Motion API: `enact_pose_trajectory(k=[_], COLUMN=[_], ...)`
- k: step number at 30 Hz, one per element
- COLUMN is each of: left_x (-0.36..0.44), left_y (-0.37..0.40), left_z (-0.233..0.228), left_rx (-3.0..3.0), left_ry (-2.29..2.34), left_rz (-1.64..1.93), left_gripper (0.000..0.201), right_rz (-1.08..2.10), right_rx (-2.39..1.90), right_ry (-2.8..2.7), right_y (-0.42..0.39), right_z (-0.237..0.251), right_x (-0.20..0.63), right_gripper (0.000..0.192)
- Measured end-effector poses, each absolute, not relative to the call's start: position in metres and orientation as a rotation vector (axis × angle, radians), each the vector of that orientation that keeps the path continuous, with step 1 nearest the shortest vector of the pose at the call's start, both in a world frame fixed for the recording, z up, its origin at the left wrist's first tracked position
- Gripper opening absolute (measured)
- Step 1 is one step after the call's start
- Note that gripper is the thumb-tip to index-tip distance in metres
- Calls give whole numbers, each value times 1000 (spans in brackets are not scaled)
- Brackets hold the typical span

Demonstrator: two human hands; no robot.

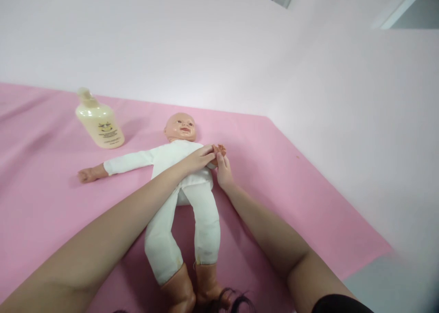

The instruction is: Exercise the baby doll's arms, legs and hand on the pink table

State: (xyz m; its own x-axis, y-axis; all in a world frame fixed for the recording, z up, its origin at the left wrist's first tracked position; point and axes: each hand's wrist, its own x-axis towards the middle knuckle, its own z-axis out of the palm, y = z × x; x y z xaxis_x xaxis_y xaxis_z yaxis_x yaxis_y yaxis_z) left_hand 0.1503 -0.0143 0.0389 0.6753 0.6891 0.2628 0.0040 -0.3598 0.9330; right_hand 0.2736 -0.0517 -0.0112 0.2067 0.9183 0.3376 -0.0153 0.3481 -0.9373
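A baby doll (178, 167) in a white suit lies on its back on the pink sheet (51, 189), head away from me and feet toward me. One doll arm stretches out to the left with its bare hand (85, 175) on the sheet. My left hand (199, 160) reaches across the doll's chest and rests on its other arm near the wrist. My right hand (222, 171) holds that arm's small hand (219, 149) from the right side.
A cream lotion bottle with a pump top (99, 120) stands on the sheet to the left of the doll's head. A white wall rises behind and to the right. The sheet's right edge (325, 176) runs diagonally toward me.
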Motion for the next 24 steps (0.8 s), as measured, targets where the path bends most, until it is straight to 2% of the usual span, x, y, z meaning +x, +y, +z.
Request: enact_pose_trajectory(k=[24], left_x=[151], left_y=[-11], left_z=[35], left_rx=[1807], left_ry=[553], left_rz=[784], left_gripper=[21], right_rz=[834], right_rx=[-995], right_ry=[-1168], right_y=[-50], right_z=[-13], right_x=[274], right_gripper=[53])
